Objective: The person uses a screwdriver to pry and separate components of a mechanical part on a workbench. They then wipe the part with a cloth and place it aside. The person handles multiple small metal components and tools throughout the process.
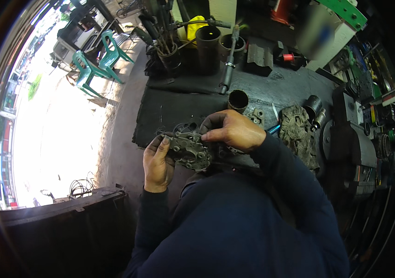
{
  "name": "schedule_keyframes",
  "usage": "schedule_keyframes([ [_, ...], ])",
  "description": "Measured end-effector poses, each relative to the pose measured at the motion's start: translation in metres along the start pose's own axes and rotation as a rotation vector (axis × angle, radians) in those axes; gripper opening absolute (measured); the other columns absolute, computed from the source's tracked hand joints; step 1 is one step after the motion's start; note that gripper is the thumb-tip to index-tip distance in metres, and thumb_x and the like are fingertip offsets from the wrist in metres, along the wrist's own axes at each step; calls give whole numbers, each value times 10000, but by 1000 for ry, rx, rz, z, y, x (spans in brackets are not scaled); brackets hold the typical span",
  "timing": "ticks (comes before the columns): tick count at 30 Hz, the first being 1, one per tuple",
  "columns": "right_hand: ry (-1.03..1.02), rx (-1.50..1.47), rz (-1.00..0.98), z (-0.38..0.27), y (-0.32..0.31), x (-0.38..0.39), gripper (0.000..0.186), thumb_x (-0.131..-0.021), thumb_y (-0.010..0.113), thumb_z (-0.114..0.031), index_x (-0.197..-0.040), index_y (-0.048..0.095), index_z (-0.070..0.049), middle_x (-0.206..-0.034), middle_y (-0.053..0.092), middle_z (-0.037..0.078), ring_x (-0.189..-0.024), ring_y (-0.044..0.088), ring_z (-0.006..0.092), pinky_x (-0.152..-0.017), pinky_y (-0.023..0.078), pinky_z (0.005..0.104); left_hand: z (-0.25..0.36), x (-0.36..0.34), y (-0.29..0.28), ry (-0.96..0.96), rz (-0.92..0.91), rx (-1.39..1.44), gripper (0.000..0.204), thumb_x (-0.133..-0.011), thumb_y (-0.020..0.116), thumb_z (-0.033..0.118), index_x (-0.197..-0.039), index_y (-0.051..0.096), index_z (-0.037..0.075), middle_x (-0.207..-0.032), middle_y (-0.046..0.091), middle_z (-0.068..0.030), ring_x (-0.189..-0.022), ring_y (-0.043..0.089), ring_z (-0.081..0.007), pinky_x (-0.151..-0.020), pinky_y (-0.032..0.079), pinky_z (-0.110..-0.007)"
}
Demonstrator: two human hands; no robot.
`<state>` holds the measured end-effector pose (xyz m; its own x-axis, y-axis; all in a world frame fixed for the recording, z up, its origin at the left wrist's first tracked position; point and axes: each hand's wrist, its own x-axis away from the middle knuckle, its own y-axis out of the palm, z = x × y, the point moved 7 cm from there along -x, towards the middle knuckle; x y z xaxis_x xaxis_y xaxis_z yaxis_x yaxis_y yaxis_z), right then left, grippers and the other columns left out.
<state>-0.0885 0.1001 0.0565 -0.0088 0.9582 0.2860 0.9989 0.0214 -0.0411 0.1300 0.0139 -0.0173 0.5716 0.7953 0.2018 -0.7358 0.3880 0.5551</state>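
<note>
A grey cast metal engine part (191, 154) with several holes and bosses is held up over the near edge of the workbench. My left hand (157, 162) grips its left side, thumb on top and fingers beneath. At its upper right, my right hand (230, 131) has the thumb and fingers bent together at the edge; what they pinch, if anything, is hidden. Just behind the part lies a dark round piece (185, 127). Beyond my right hand stands an open metal cylinder (238, 100), with another cast metal part (255, 116) beside it.
A crumpled dirty rag (295, 126) lies right of my forearm, near a blue-handled tool (274, 129). A long metal tool (228, 69) reaches across the bench (290, 85). Tall dark containers (208, 48) stand at the back. Green plastic chairs (86, 72) are outside, at left.
</note>
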Motion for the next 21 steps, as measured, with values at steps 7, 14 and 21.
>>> schedule_keyframes([
  [7, 25, -15, 24, -4, 6, 3, 346, -939, 841, -126, -1230, 713, 7, -1014, 737, 20, -934, 672, 81, -805, 547, 271, 4, 1, 0, 51, 26, 22, 295, -1142, 628, 138, -1329, 648, -89, -1264, 747, -206, -1150, 762, -308, -1025, 635, -455],
  [14, -157, 32, 139, -17, 23, 0, 613, -871, 816, -30, -1424, 561, 43, -1104, 737, 111, -1021, 695, 149, -927, 570, 322, 9, 1, -7, 72, -9, 95, 301, -1126, 652, 126, -1340, 642, -86, -1269, 742, -199, -1151, 758, -306, -1025, 634, -466],
  [21, -174, 11, 129, -22, 32, -7, 669, -856, 825, 11, -1463, 543, 16, -1158, 720, 97, -1122, 686, 157, -1016, 554, 336, 51, 12, 15, 339, -78, -371, 424, -1018, 803, 87, -1386, 665, -71, -1233, 769, -146, -1099, 756, -213, -1007, 612, -347],
])
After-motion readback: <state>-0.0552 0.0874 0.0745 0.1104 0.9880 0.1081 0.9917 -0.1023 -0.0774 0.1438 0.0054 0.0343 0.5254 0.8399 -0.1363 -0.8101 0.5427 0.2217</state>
